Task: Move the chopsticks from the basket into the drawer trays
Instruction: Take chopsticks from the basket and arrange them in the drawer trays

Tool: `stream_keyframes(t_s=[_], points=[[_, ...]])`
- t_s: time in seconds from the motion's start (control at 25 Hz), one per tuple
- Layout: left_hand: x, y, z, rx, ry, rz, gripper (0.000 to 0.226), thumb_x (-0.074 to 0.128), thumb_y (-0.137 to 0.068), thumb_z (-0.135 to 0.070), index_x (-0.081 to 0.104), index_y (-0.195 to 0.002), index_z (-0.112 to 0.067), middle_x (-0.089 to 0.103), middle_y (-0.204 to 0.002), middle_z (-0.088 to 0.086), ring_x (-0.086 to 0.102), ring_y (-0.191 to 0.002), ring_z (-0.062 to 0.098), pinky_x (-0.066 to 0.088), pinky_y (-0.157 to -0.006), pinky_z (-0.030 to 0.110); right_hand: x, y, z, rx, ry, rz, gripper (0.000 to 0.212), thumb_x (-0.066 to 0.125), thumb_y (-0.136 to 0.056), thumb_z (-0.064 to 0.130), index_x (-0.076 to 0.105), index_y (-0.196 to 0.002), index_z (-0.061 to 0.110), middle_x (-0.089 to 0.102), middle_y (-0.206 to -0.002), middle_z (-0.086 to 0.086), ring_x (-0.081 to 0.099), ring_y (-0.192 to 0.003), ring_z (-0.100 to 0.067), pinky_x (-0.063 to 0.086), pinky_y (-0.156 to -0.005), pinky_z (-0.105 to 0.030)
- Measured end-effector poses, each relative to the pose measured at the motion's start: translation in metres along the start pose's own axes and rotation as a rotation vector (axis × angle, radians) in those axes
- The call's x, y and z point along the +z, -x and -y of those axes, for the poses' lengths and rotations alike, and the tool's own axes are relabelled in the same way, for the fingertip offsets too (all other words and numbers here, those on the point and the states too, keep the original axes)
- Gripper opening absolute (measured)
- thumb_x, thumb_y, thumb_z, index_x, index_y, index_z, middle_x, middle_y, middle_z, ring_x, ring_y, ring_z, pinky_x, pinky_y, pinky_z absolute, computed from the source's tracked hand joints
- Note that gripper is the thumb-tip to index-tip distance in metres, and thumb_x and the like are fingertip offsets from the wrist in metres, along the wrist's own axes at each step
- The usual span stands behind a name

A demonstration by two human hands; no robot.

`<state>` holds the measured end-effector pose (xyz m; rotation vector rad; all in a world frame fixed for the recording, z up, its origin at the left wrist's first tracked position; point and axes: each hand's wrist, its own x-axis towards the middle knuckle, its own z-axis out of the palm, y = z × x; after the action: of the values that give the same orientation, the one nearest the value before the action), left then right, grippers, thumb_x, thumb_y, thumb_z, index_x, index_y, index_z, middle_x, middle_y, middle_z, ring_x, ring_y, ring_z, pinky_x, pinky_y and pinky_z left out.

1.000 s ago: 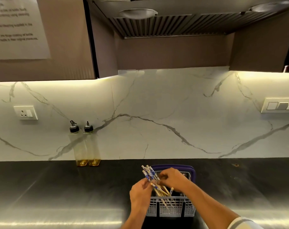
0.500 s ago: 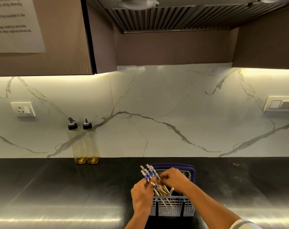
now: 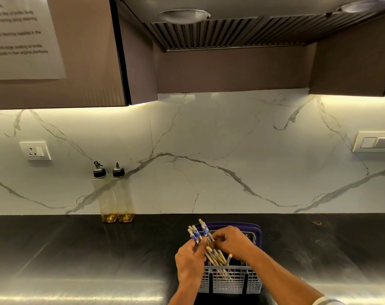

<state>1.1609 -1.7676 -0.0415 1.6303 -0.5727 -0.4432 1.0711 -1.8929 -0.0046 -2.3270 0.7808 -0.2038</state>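
Since the earlier frame I see little movement: both hands stay over the basket, and the bundle of chopsticks has risen only slightly, its decorated ends now fanned a bit wider. The left hand (image 3: 190, 259) grips a bundle of chopsticks (image 3: 198, 233), its fingers curled round the shafts; the blue-and-white patterned tops stick up and lean toward the wall, above the basket's far rim. The right hand (image 3: 231, 241) reaches in from the right, fingers bent and pinching at the same bundle just beside the left hand's thumb; I cannot tell exactly how many sticks it holds. More chopsticks (image 3: 218, 258) remain in the basket, tilted, their pale wooden shafts crossing below the two hands. The cutlery basket (image 3: 231, 282) is grey slatted plastic with a dark purple handle arching over its far side, and it stands on the dark desk (image 3: 77, 249) near the front edge. No drawer trays show in this view. At the back of the desk, touching the marble backsplash (image 3: 209, 139), stand two clear oil bottles (image 3: 115, 194) side by side, each holding a little amber liquid. A wall socket (image 3: 35, 150) sits to the left, a switch panel (image 3: 376, 142) to the right, a range hood (image 3: 231, 25) overhead.
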Motion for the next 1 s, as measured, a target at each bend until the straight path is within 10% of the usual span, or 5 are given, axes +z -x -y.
stream_keyframes(t_s=[0.28,0.48,1.0], points=[[-0.034,-0.007,-0.039,0.072,-0.043,0.056,0.023,0.064,-0.092,-0.038,0.075,-0.08,-0.021,0.075,-0.074,0.004,0.074,-0.071,0.022,0.062,-0.073,0.045,-0.024,0.012,0.014,-0.028,-0.183,-0.13,0.008,0.072,-0.087,0.03,0.076,-0.094,0.029,0.076,-0.081,0.003,0.065,-0.062,-0.015,0.056,-0.067,-0.024],[-0.08,-0.012,-0.1,0.102,0.157,0.05,0.012,0.066,-0.09,-0.03,0.074,-0.091,-0.021,0.077,-0.092,0.003,0.074,-0.091,0.018,0.058,-0.09,0.041,-0.062,0.027,0.04,-0.132,-0.398,-0.249,0.015,0.074,-0.086,0.021,0.075,-0.101,0.02,0.078,-0.092,0.002,0.074,-0.084,-0.009,0.058,-0.09,-0.034],[-0.176,0.05,-0.235,0.429,0.359,0.099,0.017,0.06,-0.094,-0.007,0.069,-0.108,-0.009,0.077,-0.099,0.01,0.075,-0.09,0.027,0.062,-0.076,0.038,-0.162,0.133,0.113,-0.385,-0.645,-0.454,0.022,0.07,-0.081,0.015,0.074,-0.101,0.008,0.077,-0.093,-0.013,0.075,-0.087,-0.027,0.06,-0.081,-0.032]])
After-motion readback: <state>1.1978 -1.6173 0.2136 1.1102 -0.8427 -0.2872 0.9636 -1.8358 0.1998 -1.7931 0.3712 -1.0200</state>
